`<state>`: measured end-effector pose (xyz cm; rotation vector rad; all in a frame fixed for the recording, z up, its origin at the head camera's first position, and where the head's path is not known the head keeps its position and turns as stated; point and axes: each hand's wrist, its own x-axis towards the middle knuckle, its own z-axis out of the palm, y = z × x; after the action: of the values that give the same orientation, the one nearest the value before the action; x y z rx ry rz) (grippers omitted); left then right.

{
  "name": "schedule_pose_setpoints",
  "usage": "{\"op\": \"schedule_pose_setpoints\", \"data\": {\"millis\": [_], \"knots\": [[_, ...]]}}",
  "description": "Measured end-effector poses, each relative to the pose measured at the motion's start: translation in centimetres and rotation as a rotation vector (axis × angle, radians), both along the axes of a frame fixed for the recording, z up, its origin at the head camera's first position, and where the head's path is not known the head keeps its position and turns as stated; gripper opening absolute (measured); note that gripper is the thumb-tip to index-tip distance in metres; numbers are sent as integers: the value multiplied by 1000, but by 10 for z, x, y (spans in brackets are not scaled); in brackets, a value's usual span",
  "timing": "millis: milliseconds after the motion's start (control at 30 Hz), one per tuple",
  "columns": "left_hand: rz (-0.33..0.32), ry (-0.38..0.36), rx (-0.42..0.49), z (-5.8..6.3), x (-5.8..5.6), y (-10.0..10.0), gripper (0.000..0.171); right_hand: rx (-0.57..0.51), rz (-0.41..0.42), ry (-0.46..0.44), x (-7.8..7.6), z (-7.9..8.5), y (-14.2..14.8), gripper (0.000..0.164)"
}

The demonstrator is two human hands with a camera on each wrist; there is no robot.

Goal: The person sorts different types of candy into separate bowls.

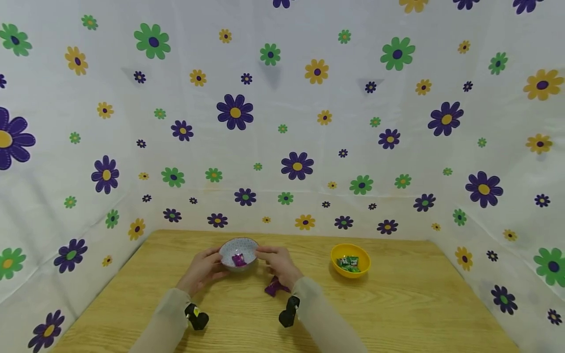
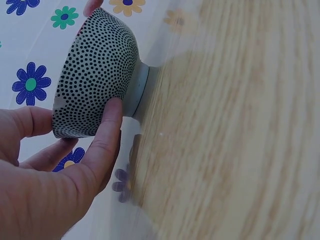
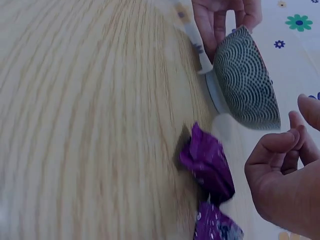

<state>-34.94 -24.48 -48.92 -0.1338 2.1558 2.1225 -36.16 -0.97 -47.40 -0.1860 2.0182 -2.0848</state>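
A patterned bowl stands on the wooden table, with a purple wrapped candy inside. My left hand holds its left side; in the left wrist view the thumb is at the rim and fingers lie against the dotted outer wall. My right hand is beside the right rim. In the right wrist view, its fingers are loosely bent close to the bowl, with nothing visible between them. Purple wrapped candies lie on the table beneath the right hand, partly hidden in the head view.
To the right, a yellow bowl contains several green wrapped candies. White cloth with printed flowers surrounds the table at the back and both sides.
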Motion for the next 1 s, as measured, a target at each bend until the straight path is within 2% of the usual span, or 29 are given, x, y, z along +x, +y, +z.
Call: {"op": "schedule_pose_setpoints", "data": {"millis": [333, 567, 667, 867, 1000], "knots": [[-2, -5, -3, -1, -2, 1, 54, 84, 104, 13, -4, 0, 38, 38], [-6, 1, 3, -1, -1, 0, 54, 195, 73, -26, -6, -5, 58, 40], [0, -1, 6, 0, 0, 0, 54, 207, 75, -32, -6, -5, 65, 41], [-1, -8, 6, 0, 0, 0, 54, 226, 105, 7, -2, -3, 81, 39], [-5, -15, 0, 0, 1, 2, 54, 290, 106, 44, -3, -11, 96, 35]]}}
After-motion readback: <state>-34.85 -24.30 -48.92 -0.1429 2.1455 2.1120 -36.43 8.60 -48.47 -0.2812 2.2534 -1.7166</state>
